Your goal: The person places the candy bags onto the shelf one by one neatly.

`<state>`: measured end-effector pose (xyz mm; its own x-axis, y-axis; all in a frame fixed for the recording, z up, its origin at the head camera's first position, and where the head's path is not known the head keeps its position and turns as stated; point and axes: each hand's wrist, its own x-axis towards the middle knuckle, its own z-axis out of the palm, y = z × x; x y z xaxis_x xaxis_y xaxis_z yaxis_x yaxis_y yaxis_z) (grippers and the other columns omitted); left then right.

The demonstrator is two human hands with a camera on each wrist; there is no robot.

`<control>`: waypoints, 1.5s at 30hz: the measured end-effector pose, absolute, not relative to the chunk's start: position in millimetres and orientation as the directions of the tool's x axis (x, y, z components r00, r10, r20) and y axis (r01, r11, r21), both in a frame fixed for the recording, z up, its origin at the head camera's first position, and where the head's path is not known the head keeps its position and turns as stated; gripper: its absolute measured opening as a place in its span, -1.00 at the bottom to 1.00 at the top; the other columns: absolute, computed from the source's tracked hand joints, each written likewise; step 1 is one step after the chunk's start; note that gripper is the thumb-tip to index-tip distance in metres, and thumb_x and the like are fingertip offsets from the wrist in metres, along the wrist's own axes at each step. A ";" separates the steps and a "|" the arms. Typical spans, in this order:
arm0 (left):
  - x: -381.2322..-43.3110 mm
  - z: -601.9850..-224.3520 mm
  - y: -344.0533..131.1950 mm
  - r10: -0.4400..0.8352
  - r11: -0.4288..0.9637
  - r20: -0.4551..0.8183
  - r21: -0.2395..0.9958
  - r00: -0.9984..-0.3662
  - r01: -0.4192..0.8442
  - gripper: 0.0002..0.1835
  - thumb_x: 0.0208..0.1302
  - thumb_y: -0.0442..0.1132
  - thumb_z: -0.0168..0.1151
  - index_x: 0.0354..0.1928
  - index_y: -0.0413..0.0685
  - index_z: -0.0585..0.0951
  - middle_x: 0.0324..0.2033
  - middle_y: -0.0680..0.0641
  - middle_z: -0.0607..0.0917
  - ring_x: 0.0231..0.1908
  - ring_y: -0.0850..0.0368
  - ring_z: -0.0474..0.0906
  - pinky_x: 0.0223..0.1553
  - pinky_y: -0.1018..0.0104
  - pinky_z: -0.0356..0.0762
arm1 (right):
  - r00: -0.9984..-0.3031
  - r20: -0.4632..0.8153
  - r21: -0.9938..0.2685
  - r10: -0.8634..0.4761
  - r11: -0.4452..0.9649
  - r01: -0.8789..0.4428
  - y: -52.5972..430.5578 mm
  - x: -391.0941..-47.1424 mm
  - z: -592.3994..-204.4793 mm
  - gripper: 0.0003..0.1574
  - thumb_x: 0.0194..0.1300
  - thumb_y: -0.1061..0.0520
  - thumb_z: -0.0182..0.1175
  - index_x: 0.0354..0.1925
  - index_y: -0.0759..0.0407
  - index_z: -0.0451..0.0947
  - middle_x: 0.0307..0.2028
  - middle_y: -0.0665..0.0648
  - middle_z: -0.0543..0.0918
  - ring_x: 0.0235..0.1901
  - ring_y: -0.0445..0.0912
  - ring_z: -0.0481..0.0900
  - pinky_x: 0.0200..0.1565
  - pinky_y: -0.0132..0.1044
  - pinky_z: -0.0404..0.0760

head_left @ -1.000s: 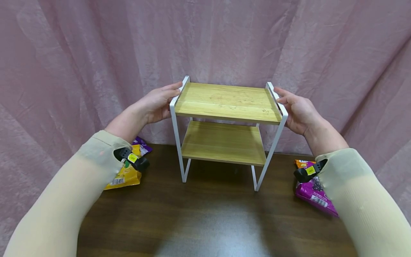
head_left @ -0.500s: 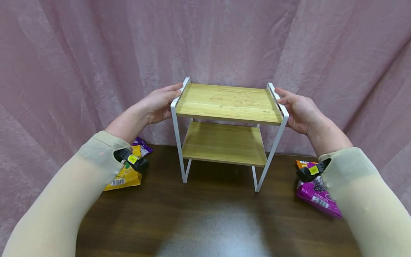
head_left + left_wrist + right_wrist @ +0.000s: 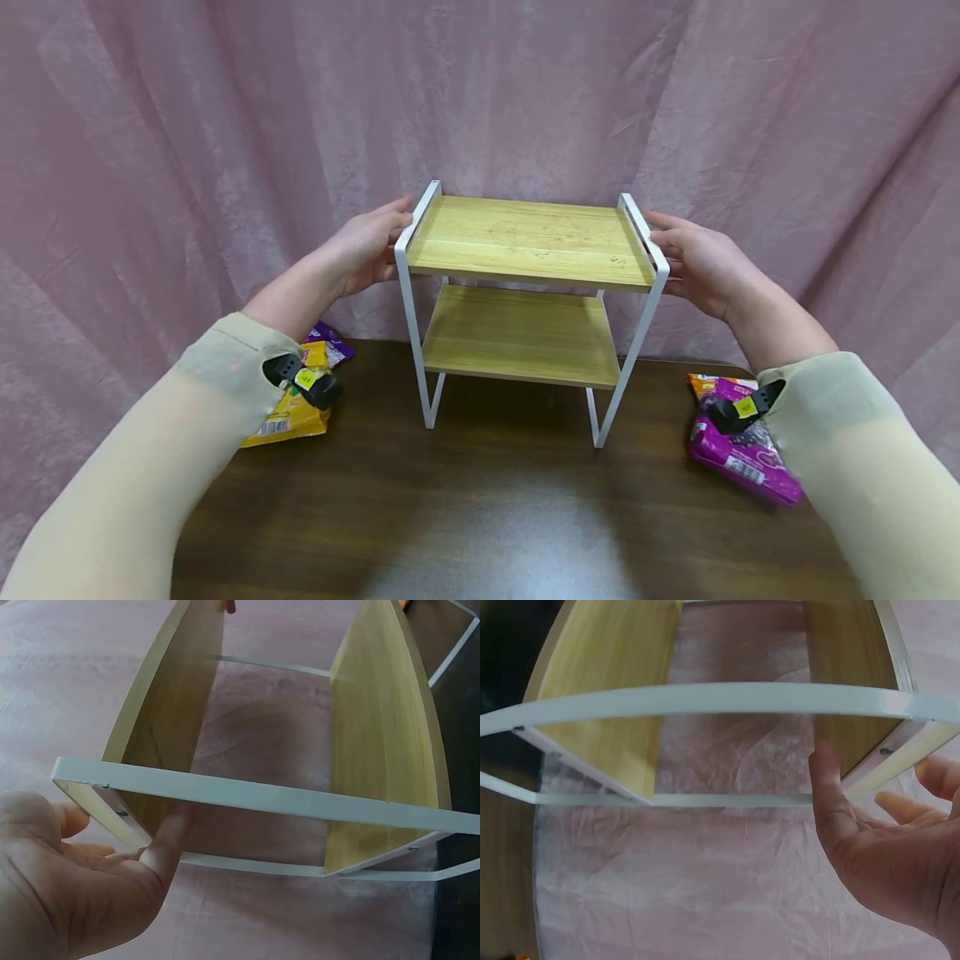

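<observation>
At far left a yellow bag (image 3: 288, 423) lies on the dark table (image 3: 480, 525), partly hidden under the left sleeve (image 3: 217, 392), with a purple packet (image 3: 339, 348) behind it; a low sweep of that arm could shove either one. The left hand (image 3: 363, 250) is loosely spread at the upper left side of the shelf (image 3: 532, 237), fingertips at the white rail, pinching nothing; firm contact I cannot confirm. The two-tier shelf stands upright mid-table, near the pink curtain (image 3: 525, 100); pushed too far back, its legs could catch the cloth. The right hand (image 3: 705, 258) is likewise loosely spread at the opposite rail, and whether it touches there is unclear. Uneven pressure from the two sides could skew the shelf, and a finger hooked under the rail could drag or tip it. Rightmost, a magenta bag (image 3: 738, 467) lies near the right sleeve (image 3: 847, 442), which could nudge it if lowered.
</observation>
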<state>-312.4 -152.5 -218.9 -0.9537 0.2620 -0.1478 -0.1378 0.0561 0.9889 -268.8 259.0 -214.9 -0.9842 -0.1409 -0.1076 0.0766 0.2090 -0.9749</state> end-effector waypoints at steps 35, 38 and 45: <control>-263.0 -297.9 -222.3 0.362 0.862 0.136 0.329 -0.922 0.386 -0.20 0.61 0.27 -0.24 0.66 0.11 -0.18 0.59 -0.34 -0.14 0.51 -0.47 -0.12 0.40 -0.49 -0.22 | -0.958 0.224 -0.320 -0.181 0.914 -0.248 314.3 -204.7 -294.6 0.04 0.55 -0.34 -0.01 0.65 0.13 -0.14 0.55 0.48 -0.02 0.47 0.50 -0.07 0.32 0.53 -0.04; -257.4 -311.4 -223.7 0.369 0.876 0.145 0.276 -0.918 0.396 -0.20 0.60 0.30 -0.26 0.66 0.13 -0.15 0.59 -0.34 -0.13 0.50 -0.46 -0.08 0.38 -0.52 -0.24 | -0.952 0.241 -0.273 -0.186 0.929 -0.250 314.3 -197.3 -305.6 0.04 0.53 -0.36 0.01 0.65 0.10 -0.11 0.54 0.50 -0.01 0.47 0.51 -0.07 0.33 0.52 -0.06; -240.4 -341.3 -228.2 0.382 0.894 0.169 0.179 -0.908 0.410 -0.18 0.56 0.36 -0.27 0.66 0.15 -0.07 0.59 -0.32 -0.07 0.51 -0.41 -0.05 0.39 -0.51 -0.23 | -0.949 0.252 -0.227 -0.189 0.942 -0.248 314.8 -179.6 -331.5 0.08 0.48 -0.41 0.05 0.66 0.02 -0.10 0.55 0.47 -0.01 0.48 0.49 -0.12 0.39 0.49 -0.28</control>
<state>-240.4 -228.2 -341.3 -0.9083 0.3825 0.1695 0.4100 0.8944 0.1788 -179.6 314.8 -331.5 -0.9491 -0.1887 0.2521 -0.2476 0.9419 -0.2271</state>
